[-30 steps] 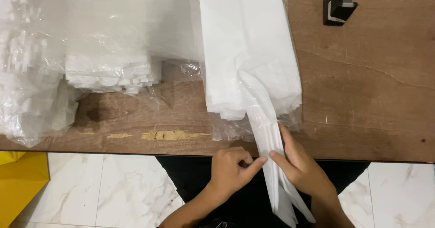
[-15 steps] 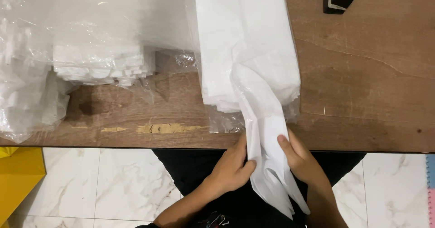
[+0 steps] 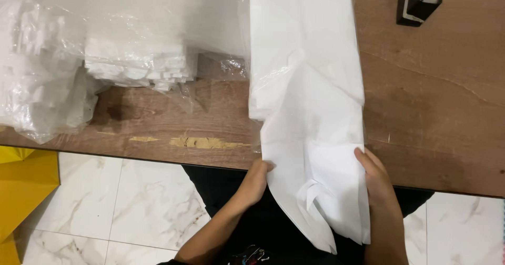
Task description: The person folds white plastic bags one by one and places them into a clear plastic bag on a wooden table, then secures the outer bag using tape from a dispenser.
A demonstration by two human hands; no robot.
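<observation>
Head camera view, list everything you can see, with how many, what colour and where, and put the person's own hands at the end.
white bag: one, white, pulled off the stack and hanging over the table's near edge
stack of white bags: one, white, top centre of the table
clear plastic packs: several, transparent with white contents, left part of the table
tape dispenser: one, black, top right corner
table: one, brown wood, with a scuffed patch near its front edge
floor: white marble tiles, below the table
yellow object: one, yellow, lower left on the floor
left hand: grips the white bag's left edge
right hand: grips the white bag's right edge
</observation>
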